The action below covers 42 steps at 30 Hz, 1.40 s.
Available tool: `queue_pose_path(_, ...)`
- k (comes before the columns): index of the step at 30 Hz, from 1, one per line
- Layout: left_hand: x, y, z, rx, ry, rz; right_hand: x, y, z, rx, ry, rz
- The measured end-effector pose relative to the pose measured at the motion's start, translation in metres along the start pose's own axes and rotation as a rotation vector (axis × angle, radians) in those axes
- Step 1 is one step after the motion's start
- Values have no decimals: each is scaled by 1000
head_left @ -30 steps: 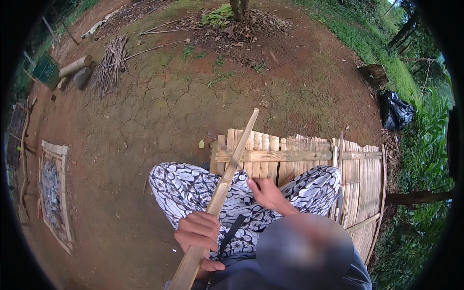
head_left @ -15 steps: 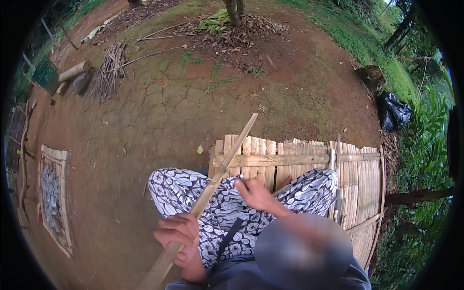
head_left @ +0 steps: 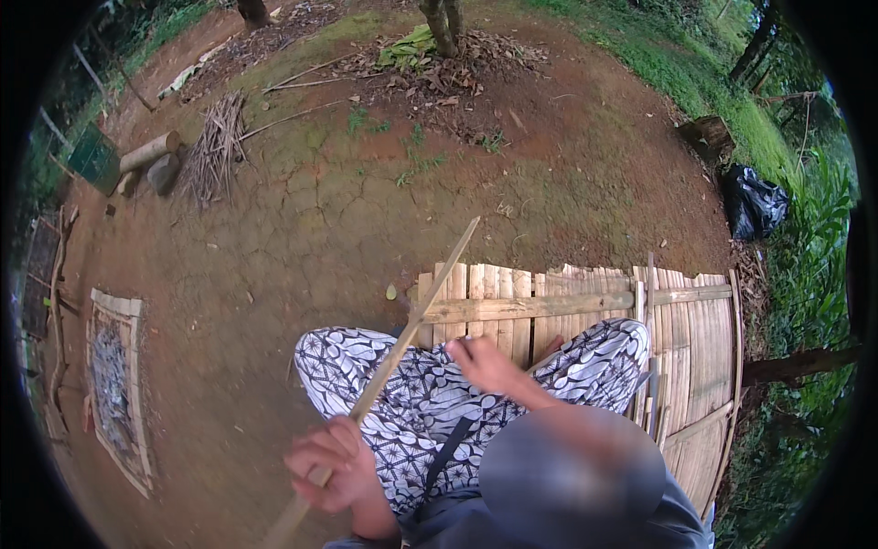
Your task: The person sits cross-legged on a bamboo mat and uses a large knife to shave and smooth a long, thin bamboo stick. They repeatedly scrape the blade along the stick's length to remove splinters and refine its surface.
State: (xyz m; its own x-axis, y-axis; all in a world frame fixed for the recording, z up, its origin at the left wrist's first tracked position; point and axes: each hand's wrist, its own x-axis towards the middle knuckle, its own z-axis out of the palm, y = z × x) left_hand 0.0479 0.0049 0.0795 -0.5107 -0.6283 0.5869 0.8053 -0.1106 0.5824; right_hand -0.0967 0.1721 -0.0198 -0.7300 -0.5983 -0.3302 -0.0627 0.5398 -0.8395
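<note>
A long bamboo strip [head_left: 402, 343] slants from the lower left up past my knee, its far tip pointing away over the ground. My left hand [head_left: 327, 464] is wrapped round its lower part, somewhat blurred. Apart from the strip, my right hand [head_left: 487, 366] rests above my lap with its fingers curled. Whatever those fingers may hold is hidden. Beneath both hands are my crossed legs in patterned trousers [head_left: 448, 403]. A narrow dark strap-like piece [head_left: 444, 455] lies across the cloth.
To my right extends a slatted bamboo platform [head_left: 576, 305]. A framed ash pit [head_left: 140, 403] lies on the left ground. Farther off are a stick pile [head_left: 212, 151], a cut log [head_left: 151, 152], a tree trunk [head_left: 439, 27] and a black plastic bag [head_left: 754, 201].
The bamboo strip has turned in my left hand and shows a narrower side. My left fingers have shifted and loosened somewhat. The right hand stays nearly still; the whole view has shifted slightly.
</note>
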Motion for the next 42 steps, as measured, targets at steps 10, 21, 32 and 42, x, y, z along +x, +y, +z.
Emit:
queue_pose_path(10,-5,31,-34,-198,180,-67,27,37,2,-41,158,-8)
queue_pose_path(21,7,19,15,50,-188,-35,-45,-31,8,-26,-27,-360)
queue_pose_path(32,-27,33,29,-1246,1294,-460,-18,4,-7,-28,-62,72)
queue_pose_path(42,-60,37,3,-1758,1047,-149,9,33,-11,-35,7,199)
